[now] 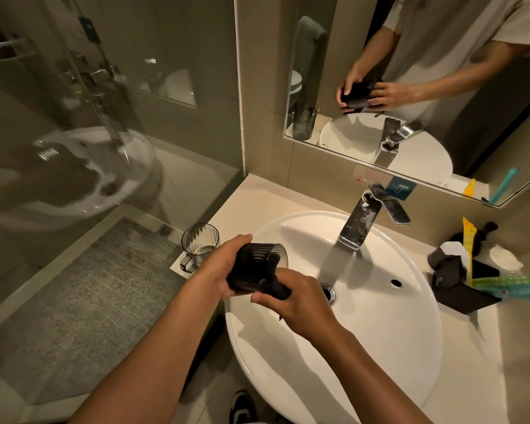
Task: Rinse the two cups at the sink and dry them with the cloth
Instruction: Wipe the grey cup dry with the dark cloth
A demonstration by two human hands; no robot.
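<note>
My left hand point(219, 266) grips a dark ribbed see-through cup point(259, 264), tipped on its side above the left rim of the white sink point(380, 347). My right hand point(291, 298) holds a dark cloth point(274, 284) pushed into the cup's mouth. A second ribbed cup point(200, 241) stands upright on a small white tray at the counter's left edge, with a little water at its bottom. No water runs from the chrome tap point(364, 218).
A black holder point(459, 286) with packets and a brush sits on the counter right of the sink. The mirror point(410, 87) hangs above the tap. A glass shower screen point(74, 117) stands to the left, with pebbled floor below.
</note>
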